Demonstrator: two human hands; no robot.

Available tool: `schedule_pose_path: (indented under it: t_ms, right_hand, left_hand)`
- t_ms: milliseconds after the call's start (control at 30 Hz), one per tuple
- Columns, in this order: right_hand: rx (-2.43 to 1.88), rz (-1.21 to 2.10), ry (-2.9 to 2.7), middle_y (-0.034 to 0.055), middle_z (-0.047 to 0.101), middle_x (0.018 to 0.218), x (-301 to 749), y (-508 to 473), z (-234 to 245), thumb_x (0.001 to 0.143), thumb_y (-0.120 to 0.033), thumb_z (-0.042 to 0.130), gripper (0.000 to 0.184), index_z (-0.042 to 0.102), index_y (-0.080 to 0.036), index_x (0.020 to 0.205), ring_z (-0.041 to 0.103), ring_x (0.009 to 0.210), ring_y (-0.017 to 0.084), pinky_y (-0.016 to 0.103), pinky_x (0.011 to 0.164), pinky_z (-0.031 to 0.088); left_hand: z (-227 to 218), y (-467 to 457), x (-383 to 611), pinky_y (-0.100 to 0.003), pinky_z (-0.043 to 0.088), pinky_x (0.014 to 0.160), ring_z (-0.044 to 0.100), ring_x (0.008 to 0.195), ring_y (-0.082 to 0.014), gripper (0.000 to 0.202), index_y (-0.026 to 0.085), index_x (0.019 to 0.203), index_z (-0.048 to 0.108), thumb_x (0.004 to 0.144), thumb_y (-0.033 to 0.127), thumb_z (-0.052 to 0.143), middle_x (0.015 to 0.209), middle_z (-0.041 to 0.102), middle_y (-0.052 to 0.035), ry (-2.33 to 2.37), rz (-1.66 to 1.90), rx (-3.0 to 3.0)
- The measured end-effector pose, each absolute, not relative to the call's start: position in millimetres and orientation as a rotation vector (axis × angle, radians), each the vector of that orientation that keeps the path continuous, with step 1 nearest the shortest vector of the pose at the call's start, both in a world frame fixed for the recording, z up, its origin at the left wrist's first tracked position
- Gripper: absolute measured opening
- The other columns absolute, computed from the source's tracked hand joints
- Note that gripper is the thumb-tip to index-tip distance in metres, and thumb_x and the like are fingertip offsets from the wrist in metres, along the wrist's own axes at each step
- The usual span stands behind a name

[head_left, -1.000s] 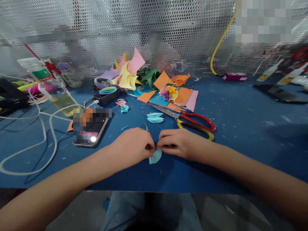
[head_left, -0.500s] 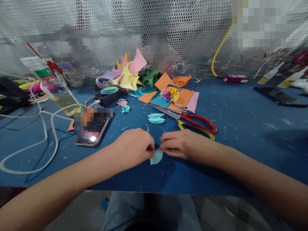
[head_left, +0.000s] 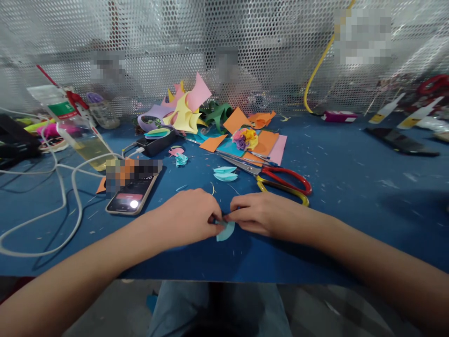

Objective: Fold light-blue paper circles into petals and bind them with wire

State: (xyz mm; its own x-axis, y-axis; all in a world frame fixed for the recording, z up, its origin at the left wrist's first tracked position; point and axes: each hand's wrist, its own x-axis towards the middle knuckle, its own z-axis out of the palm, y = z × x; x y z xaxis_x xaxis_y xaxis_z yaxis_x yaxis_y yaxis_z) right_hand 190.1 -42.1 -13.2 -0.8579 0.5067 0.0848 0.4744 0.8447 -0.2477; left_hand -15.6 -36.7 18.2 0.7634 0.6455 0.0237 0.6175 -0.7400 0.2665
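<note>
A small light-blue paper piece (head_left: 225, 232) with a curved edge is held low over the blue table, near its front edge. My left hand (head_left: 196, 214) pinches its upper left side between thumb and fingers. From the right, the fingertips of my right hand (head_left: 254, 214) press together at the paper's top edge, close to the left fingertips. The exact contact there is partly hidden by the fingers. Just beyond my hands lie folded light-blue paper pieces (head_left: 225, 173). Scissors (head_left: 277, 175) with one red and one yellow handle rest behind my right hand.
A phone (head_left: 135, 189) with a lit screen and a looping white cable (head_left: 79, 206) lie at left, by a bottle (head_left: 87, 145). Coloured paper offcuts (head_left: 185, 112) and a crinkled paper flower (head_left: 245, 139) sit at the back, before a perforated metal screen (head_left: 273, 56).
My right fingertips have moved slightly left along the paper's top edge, nearer the left fingertips. My left hand keeps its pinch. The whole view has shifted a little.
</note>
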Motion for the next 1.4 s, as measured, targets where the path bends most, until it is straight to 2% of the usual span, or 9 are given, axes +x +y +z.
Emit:
schedule_pose_path:
  t_ms: [333, 533, 667, 767, 900, 1000, 1200, 1300, 1400]
  right_hand:
    - [-0.814, 0.36, -2.856, 0.0044, 0.059, 0.091, 190, -43, -11, 0.088, -0.02, 0.046, 0.02, 0.064, -0.017, 0.094, 0.059, 0.078, 0.014, 0.025, 0.069, 0.045]
    - [-0.885, 0.339, -2.838, 0.0035, 0.06, 0.085, 190, -46, -5, 0.084, -0.017, 0.049, 0.014, 0.063, -0.016, 0.082, 0.058, 0.072, 0.014, 0.025, 0.063, 0.044]
    - [-0.93, 0.35, -2.82, 0.0032, 0.06, 0.083, 190, -47, -4, 0.082, -0.015, 0.05, 0.012, 0.062, -0.016, 0.08, 0.057, 0.071, 0.014, 0.025, 0.063, 0.042]
    - [-0.964, 0.422, -2.706, 0.0037, 0.06, 0.083, 189, -46, -5, 0.082, -0.016, 0.05, 0.013, 0.062, -0.016, 0.085, 0.057, 0.075, 0.014, 0.025, 0.067, 0.043]
    - [-0.966, 0.521, -2.603, 0.0033, 0.061, 0.082, 188, -42, -7, 0.081, -0.02, 0.055, 0.011, 0.063, -0.017, 0.087, 0.057, 0.075, 0.014, 0.025, 0.069, 0.044]
    - [-1.004, 0.565, -2.488, 0.0033, 0.063, 0.085, 188, -40, -8, 0.081, -0.021, 0.055, 0.009, 0.063, -0.017, 0.084, 0.058, 0.078, 0.013, 0.025, 0.072, 0.045]
    - [-1.046, 0.378, -2.199, 0.0021, 0.065, 0.077, 190, -38, -5, 0.083, -0.023, 0.054, 0.009, 0.062, -0.019, 0.082, 0.059, 0.074, 0.014, 0.026, 0.068, 0.047]
    - [-0.987, 0.258, -2.156, 0.0025, 0.066, 0.081, 191, -38, -2, 0.083, -0.023, 0.054, 0.009, 0.062, -0.02, 0.085, 0.06, 0.08, 0.015, 0.029, 0.074, 0.047]
    - [-0.942, 0.182, -2.127, 0.0024, 0.066, 0.083, 192, -39, -1, 0.083, -0.023, 0.055, 0.008, 0.063, -0.021, 0.085, 0.061, 0.083, 0.016, 0.029, 0.077, 0.048]
  left_hand:
    - [23, -35, -11, -0.025, 0.039, 0.059, 0.062, 0.065, -0.018, 0.022, 0.019, 0.065, 0.068, 0.076, 0.034, 0.056, 0.064, 0.066, -0.003, 1.0, -0.099, 2.73]
    - [24, -37, -8, -0.026, 0.04, 0.059, 0.061, 0.069, -0.0194, 0.021, 0.02, 0.068, 0.066, 0.077, 0.035, 0.054, 0.069, 0.067, -0.0023, 1.058, -0.139, 2.754]
    - [12, -33, -6, -0.025, 0.04, 0.06, 0.06, 0.073, -0.0172, 0.015, 0.021, 0.076, 0.065, 0.078, 0.027, 0.052, 0.076, 0.065, -0.0002, 1.01, -0.02, 2.74]
    - [3, -31, -5, -0.024, 0.038, 0.057, 0.059, 0.072, -0.0159, 0.013, 0.021, 0.075, 0.065, 0.077, 0.021, 0.051, 0.075, 0.063, 0.0002, 0.995, 0.038, 2.751]
    - [1, -34, -2, -0.024, 0.036, 0.051, 0.059, 0.065, -0.016, 0.01, 0.019, 0.075, 0.061, 0.076, 0.022, 0.052, 0.072, 0.061, 0.0, 1.069, 0.065, 2.767]
    - [5, -36, -1, -0.025, 0.038, 0.053, 0.06, 0.071, -0.017, 0.01, 0.018, 0.077, 0.059, 0.078, 0.023, 0.051, 0.077, 0.062, -0.0001, 1.125, 0.211, 2.799]
    - [12, -34, -3, -0.026, 0.042, 0.064, 0.057, 0.084, -0.0172, 0.012, 0.018, 0.08, 0.06, 0.081, 0.028, 0.053, 0.083, 0.064, -0.0004, 1.238, 0.804, 2.783]
    - [11, -31, -4, -0.024, 0.043, 0.063, 0.056, 0.085, -0.0163, 0.013, 0.019, 0.082, 0.062, 0.08, 0.03, 0.056, 0.086, 0.065, -0.0007, 1.185, 0.905, 2.695]
    - [11, -28, -4, -0.021, 0.043, 0.059, 0.056, 0.075, -0.0129, 0.011, 0.02, 0.08, 0.064, 0.081, 0.028, 0.056, 0.079, 0.065, 0.0003, 1.101, 0.92, 2.543]
